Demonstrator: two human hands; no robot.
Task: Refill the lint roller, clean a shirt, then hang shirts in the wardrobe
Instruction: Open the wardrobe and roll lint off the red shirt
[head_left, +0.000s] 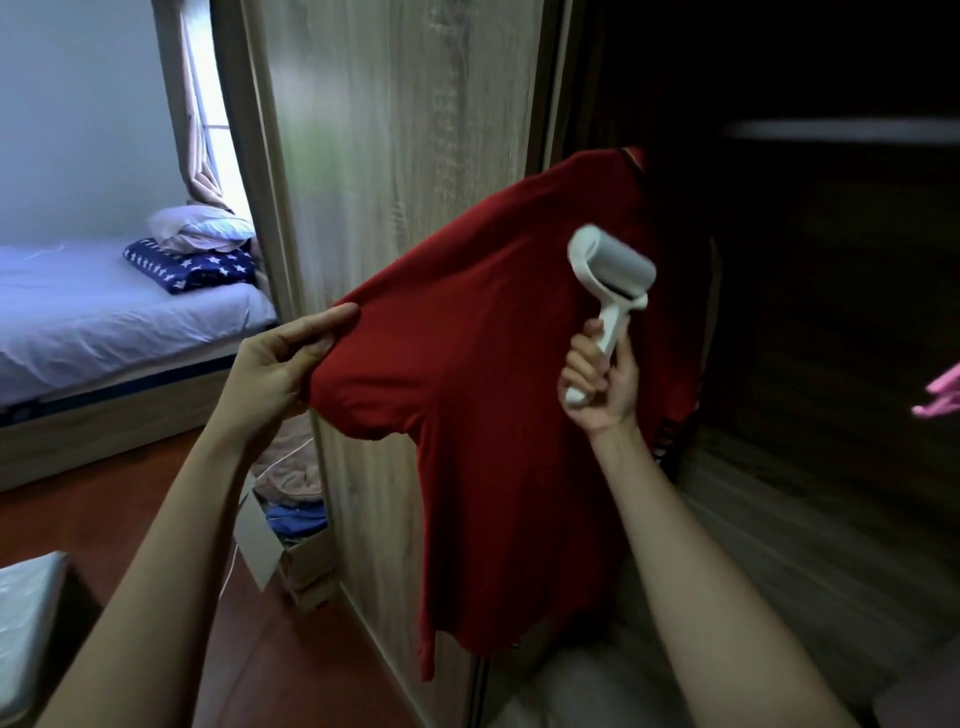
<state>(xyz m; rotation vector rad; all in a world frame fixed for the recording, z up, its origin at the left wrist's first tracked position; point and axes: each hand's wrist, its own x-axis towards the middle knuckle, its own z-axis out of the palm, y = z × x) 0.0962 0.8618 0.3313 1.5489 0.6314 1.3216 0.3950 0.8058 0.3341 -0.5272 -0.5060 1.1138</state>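
Observation:
A red shirt (498, 395) hangs at the edge of the dark, open wardrobe (810, 291), its top in shadow. My left hand (283, 358) pinches the end of the shirt's left sleeve and pulls it out sideways. My right hand (600, 384) grips the white handle of a lint roller (613, 275). The roller head is held up against the shirt's chest area, tilted to the left.
The wardrobe's wooden side panel (395, 156) stands behind the shirt. A bed (104, 322) with pillows lies at left. An open cardboard box (291, 540) of clothes sits on the floor by the panel. Something pink (943, 395) shows at the right edge.

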